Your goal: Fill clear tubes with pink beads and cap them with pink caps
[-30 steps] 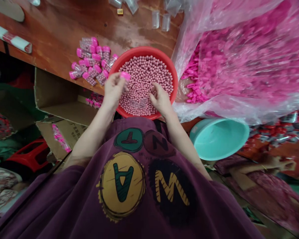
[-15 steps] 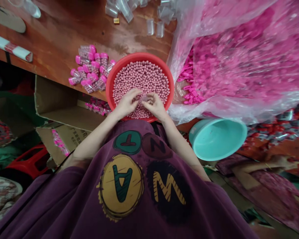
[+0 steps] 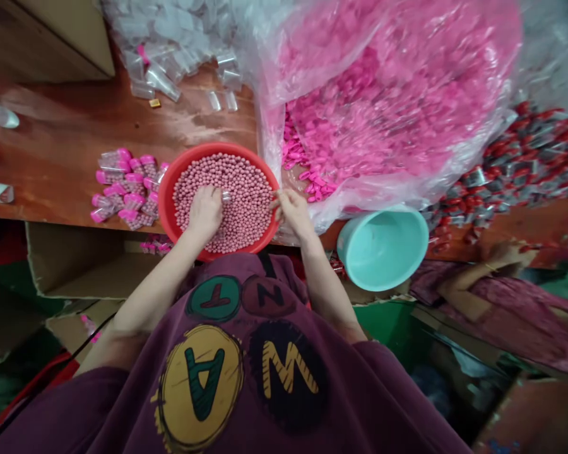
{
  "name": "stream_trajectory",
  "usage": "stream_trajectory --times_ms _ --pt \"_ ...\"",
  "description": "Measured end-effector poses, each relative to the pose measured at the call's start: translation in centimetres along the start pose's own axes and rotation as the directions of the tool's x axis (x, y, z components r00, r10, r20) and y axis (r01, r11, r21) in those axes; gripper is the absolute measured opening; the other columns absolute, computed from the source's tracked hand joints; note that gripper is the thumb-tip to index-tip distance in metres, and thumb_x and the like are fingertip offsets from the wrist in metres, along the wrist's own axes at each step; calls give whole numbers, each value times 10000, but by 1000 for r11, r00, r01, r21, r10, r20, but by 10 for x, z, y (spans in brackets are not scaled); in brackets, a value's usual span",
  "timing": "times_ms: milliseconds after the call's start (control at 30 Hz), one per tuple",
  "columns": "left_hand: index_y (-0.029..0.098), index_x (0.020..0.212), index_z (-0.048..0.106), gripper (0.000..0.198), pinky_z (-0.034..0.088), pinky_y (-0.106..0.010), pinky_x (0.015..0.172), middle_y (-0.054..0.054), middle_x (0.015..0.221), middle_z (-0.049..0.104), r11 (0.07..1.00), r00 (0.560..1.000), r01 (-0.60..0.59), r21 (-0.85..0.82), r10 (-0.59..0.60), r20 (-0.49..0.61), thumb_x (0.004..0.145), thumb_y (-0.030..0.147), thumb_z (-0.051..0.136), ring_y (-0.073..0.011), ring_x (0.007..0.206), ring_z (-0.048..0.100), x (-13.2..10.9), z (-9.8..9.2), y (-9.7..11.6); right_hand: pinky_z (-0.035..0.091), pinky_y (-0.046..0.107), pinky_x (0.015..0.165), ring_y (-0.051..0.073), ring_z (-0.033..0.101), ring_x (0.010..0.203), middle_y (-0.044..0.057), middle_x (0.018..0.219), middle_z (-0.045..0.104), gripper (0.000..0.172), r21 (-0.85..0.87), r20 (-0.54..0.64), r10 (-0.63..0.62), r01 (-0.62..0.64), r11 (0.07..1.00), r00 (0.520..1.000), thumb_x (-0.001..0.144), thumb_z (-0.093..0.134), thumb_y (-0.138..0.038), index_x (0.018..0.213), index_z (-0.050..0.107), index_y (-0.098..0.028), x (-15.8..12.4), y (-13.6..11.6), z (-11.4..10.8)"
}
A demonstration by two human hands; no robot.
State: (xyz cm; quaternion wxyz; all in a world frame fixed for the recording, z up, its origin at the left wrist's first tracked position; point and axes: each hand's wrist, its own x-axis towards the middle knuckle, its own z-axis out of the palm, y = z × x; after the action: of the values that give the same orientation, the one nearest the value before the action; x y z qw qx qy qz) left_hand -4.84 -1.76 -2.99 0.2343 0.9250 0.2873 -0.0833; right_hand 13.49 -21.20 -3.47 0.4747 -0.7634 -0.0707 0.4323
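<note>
Pink beads (image 3: 241, 208) fill a red plastic basin (image 3: 166, 214) on a wooden bench (image 3: 66, 139). The left hand (image 3: 204, 211) presses closed among them, a clear plastic vial (image 3: 226, 196) poking from it; the right hand (image 3: 291, 211), loosely open, rests by the rim. Pink-capped vials (image 3: 125, 189) lie just beside.

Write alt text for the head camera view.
Two hands work in a red basin of pink beads: the left hand presses into the beads beside a clear vial, the right hand rests at the rim. Pink-capped vials lie on a wooden table.
</note>
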Motion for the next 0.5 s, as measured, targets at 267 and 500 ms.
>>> stream_trajectory --times_ms 267,500 --pt "113 1118 784 407 533 -497 1158 -246 1289 759 1000 985 2 -23 2 173 951 -26 440 -387 1296 690 27 31 40 547 598 1141 381 698 1302 306 1475 687 490 -813 -207 -214 -46 580 955 1044 402 -73 1415 722 -76 90 25 -64" --pt "171 952 783 224 597 -399 972 -41 925 768 735 984 180 -654 -138 116 734 129 812 -248 940 691 28 41 18 455 638 1229 355 640 1337 269 1410 715 194 -811 -143 -359 99 577 922 1096 651 -305 1124 733 -132 110 34 -69"
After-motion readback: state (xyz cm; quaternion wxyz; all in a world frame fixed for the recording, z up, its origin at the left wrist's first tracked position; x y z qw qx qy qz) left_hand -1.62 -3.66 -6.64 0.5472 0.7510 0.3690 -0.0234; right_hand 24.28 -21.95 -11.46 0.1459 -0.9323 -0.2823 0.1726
